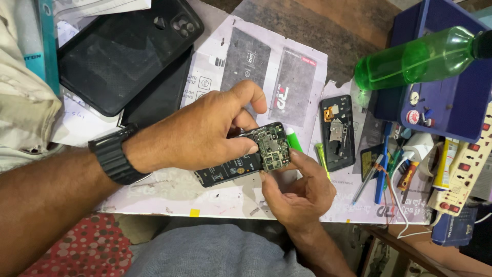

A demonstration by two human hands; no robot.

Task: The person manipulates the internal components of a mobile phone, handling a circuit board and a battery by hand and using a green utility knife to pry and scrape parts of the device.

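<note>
From the head camera, both hands meet over the middle of the table [169,190], holding an opened phone [246,156] just above its surface. The left hand [205,133] (a black watch [115,154] sits on its wrist) comes in from the left and is closed on the phone's upper edge, thumb across the front, fingers curled behind. The right hand [294,192] rises from below, its fingers pinched on the phone's right end, where a green circuit board [274,146] lies exposed. The phone tilts, its dark battery end pointing down to the left.

Just right of the hands, a second phone frame [338,131] lies flat on the table. A green plastic bottle [415,59] lies on its side on a blue box [451,102] at far right. A black phone case [125,51] rests at upper left, well apart from the hands.
</note>
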